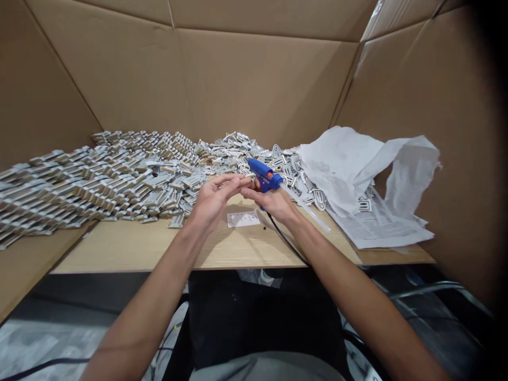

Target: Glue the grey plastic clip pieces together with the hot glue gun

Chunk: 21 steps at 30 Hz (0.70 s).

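Observation:
My right hand [275, 203] grips a blue hot glue gun [260, 169] with a small lit red light on its side. A long clear glue stick [307, 207] sticks out of the gun's rear toward the lower right, and a black cord [283, 235] runs down from its handle. The nozzle is hidden behind the fingers. My left hand [218, 196] is closed, its fingertips together beside the right hand; whatever it pinches is too small and covered to name. Below both hands a small white card [243, 218] with dark marks lies on the wooden table [135, 246].
Stacked grey-and-tan slotted pieces [99, 185] cover the left side. Loose slotted pieces [234, 145] heap up at the back. Crumpled white paper [341, 164] lies over printed sheets [381, 233] at right. Cardboard walls [257, 79] enclose the table.

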Tool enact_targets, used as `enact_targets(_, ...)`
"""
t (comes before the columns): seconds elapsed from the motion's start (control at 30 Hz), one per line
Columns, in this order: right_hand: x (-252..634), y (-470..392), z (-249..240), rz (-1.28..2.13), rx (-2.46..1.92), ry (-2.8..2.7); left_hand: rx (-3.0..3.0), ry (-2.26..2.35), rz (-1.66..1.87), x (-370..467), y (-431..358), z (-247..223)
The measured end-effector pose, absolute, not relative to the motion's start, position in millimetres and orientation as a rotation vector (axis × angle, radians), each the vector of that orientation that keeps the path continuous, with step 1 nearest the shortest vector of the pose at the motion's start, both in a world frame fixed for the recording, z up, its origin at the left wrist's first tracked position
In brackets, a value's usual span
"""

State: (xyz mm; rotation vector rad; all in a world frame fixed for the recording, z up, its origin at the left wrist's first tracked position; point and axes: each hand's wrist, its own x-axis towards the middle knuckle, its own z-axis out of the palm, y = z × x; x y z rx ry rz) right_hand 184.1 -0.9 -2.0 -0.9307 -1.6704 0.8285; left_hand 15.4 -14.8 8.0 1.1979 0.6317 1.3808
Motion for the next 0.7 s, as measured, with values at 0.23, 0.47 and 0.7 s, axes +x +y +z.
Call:
enact_targets(0.23,187,11,-15,0.892,-0.935,-1.589,1.237,0.635,1.386,17,-11,6)
enact_targets(0.47,196,23,-23,0.906,-0.873,-1.417,1.178,0.641,1.356,7,-7,8)
enact_targets(0.7,193,20,-16,0.995,-0.831,-1.294,1.175,0.803,1.357,5,-9,9)
